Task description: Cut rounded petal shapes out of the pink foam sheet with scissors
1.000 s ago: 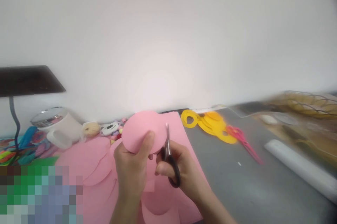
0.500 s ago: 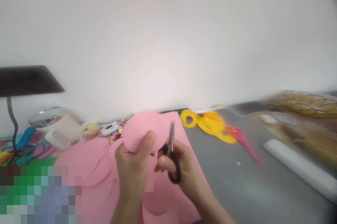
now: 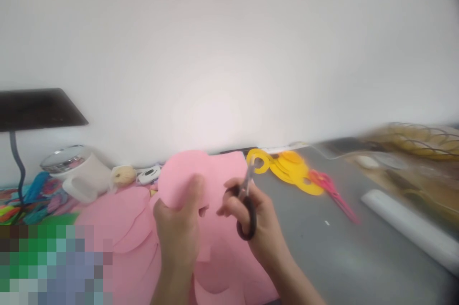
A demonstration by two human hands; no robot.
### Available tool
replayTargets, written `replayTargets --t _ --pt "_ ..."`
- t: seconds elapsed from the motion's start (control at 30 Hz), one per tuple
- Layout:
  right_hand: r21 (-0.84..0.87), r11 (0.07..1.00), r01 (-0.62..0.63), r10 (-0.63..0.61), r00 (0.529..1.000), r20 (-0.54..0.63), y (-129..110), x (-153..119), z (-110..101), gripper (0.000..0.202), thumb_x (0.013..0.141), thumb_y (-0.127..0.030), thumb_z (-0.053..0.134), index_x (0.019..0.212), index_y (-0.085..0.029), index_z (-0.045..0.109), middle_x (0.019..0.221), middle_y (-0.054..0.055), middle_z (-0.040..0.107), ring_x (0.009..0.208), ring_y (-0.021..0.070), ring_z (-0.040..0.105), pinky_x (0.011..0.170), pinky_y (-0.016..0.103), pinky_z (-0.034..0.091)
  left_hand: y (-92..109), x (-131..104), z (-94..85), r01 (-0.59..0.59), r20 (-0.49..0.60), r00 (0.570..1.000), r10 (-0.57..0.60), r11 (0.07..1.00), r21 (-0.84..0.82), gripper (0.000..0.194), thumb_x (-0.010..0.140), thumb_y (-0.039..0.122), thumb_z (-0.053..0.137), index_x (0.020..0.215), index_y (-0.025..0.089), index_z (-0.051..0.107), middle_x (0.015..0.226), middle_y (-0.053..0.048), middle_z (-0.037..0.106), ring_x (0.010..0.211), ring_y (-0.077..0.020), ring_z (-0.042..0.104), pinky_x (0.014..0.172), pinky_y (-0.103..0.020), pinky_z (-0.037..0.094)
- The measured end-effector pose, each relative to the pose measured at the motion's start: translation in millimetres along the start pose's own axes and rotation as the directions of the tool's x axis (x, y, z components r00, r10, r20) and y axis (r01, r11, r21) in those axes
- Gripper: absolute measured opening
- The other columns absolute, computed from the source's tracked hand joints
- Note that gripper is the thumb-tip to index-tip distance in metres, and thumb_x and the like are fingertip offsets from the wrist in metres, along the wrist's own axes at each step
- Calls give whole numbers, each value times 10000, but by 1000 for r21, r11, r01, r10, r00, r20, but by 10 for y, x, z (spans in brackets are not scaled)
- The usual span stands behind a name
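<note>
My left hand grips a round pink paper piece, thumb pressed on its face and fingers mostly hidden behind. Dark-handled scissors sit in my right hand, fingers through and around the handles, blades pointing up and away from the paper circle. Below both hands lies a large pink paper sheet with curved cut edges. More rounded pink paper pieces overlap in a pile left of my left hand.
Yellow paper rings and pink scissors lie to the right on the grey mat. A white roll is farther right. A white mug, a dark panel on a stalk and small colourful items stand left, before the wall.
My right hand has moved right with the scissors, away from the paper circle. My left hand has shifted slightly left and turned the circle a little.
</note>
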State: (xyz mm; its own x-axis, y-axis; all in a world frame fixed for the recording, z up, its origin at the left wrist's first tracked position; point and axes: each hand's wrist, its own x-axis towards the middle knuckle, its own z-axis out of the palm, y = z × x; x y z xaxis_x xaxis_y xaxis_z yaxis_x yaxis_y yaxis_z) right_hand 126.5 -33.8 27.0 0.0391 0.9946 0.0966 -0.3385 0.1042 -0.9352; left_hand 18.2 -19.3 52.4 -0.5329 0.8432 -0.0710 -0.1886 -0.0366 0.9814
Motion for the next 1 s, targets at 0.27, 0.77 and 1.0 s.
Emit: replayTargets --t 0.27,0.77,1.0 --pt "38 987 -155 136 941 309 11 -23 50 431 608 -445 856 822 -199 575 609 -40 552 558 119 448 520 236 383 41 -47 15 24 -79 996 -30 997 -79 230 486 257 832 561 161 637 523 21 583 527 -131 550 422 -212 444" --pt "-17 993 -113 114 964 239 1 -13 53 505 555 -538 863 688 -170 543 597 -33 526 535 101 399 482 216 332 103 -149 31 -16 -20 1000 20 987 160 315 580 402 769 519 175 559 497 31 533 495 -118 507 425 -216 407" --pt "-21 993 -114 116 963 242 6 -15 49 509 547 -552 859 671 -181 533 574 -45 504 520 97 367 466 216 304 100 -156 38 -15 -26 999 20 984 179 341 571 434 763 512 181 541 493 23 518 495 -132 503 426 -236 404"
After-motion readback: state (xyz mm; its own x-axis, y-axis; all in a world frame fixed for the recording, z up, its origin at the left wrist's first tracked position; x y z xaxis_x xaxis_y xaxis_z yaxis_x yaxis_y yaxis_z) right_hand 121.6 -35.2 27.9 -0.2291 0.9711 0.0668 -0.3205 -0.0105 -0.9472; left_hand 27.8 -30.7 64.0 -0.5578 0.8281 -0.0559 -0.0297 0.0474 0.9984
